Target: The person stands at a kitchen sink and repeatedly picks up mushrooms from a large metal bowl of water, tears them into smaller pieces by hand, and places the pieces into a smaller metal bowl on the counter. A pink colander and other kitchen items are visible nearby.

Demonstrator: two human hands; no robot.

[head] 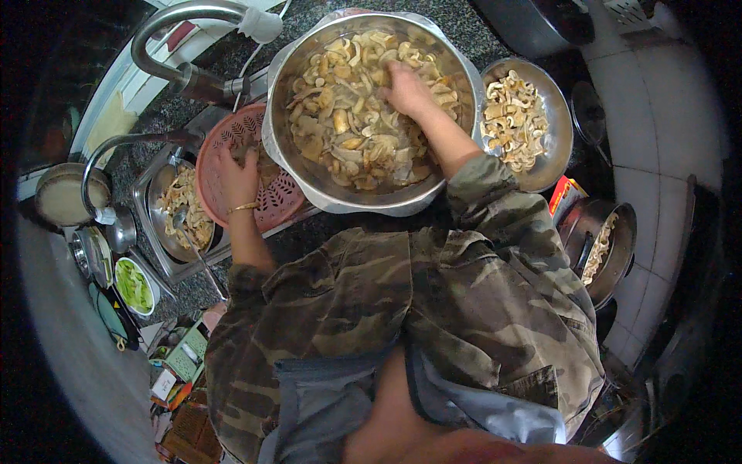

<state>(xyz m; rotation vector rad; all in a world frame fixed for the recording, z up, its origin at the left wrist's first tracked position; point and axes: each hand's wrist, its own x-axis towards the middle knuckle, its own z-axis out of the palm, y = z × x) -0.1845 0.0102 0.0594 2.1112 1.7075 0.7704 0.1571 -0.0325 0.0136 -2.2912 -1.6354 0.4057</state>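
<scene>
A large metal basin (272, 139) full of sliced mushrooms (348, 119) in cloudy water stands before me. My right hand (406, 90) reaches into it, its fingertips sunk among the slices, so their grip is hidden. To the left, a pink plastic colander (208, 174) with leaf-shaped holes sits over the sink edge, partly behind the basin's rim. Inside it is my left hand (239, 177), thumb and fingers spread around a dark brownish clump that is too blurred to name. Whether the hand grips this clump does not show.
Right of the basin stands a metal bowl (553, 168) of sliced mushrooms, with a deep pot (571, 232) nearer me. On the left, a steel bowl (168, 238) of mushrooms holds a ladle (194, 246). Two curved faucets (139, 43) arch beside the sink. A white bowl holds green vegetables (133, 284).
</scene>
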